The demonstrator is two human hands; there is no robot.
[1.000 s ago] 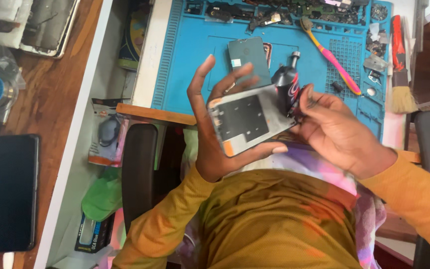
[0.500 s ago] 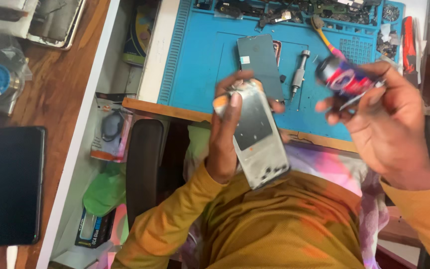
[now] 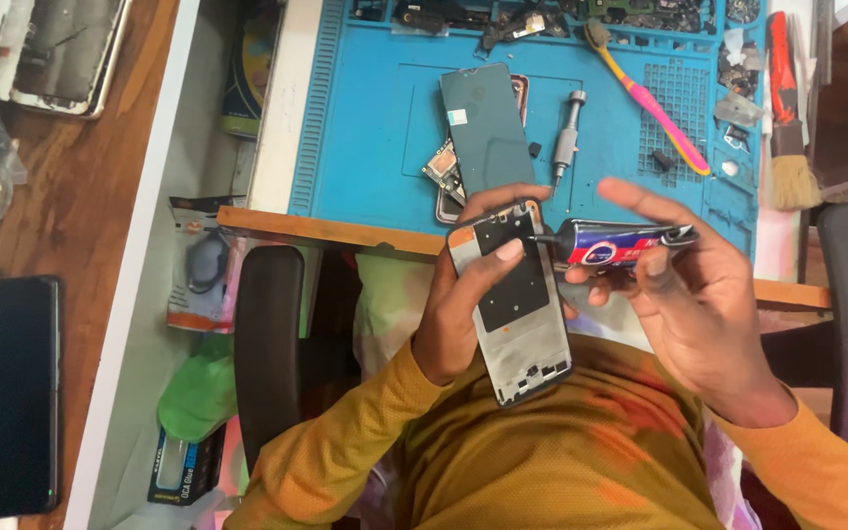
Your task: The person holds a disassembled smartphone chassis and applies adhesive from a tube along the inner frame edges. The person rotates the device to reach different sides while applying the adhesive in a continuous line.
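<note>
My left hand point(image 3: 463, 309) grips a grey phone frame point(image 3: 517, 319) with a black panel in its middle, held upright over my lap. In my right hand point(image 3: 699, 294) is a small glue tube point(image 3: 612, 243), dark with red and blue print. The tube lies sideways and its black nozzle touches the frame's upper right edge. A dark phone screen panel point(image 3: 485, 132) rests on the blue work mat point(image 3: 365, 128) just beyond the frame, with a small circuit board point(image 3: 441, 164) beside it.
On the mat lie a pink and yellow toothbrush point(image 3: 652, 100), a metal screwdriver handle point(image 3: 567, 137) and small parts along the far edge. A paintbrush point(image 3: 792, 157) sits right. A black phone point(image 3: 4, 393) lies on the wooden surface left. A black chair arm point(image 3: 267, 344) stands near.
The frame has been turned from flat sideways to upright in my left hand. My right hand lifted the tube, then brought its nozzle down onto the frame's top edge.
</note>
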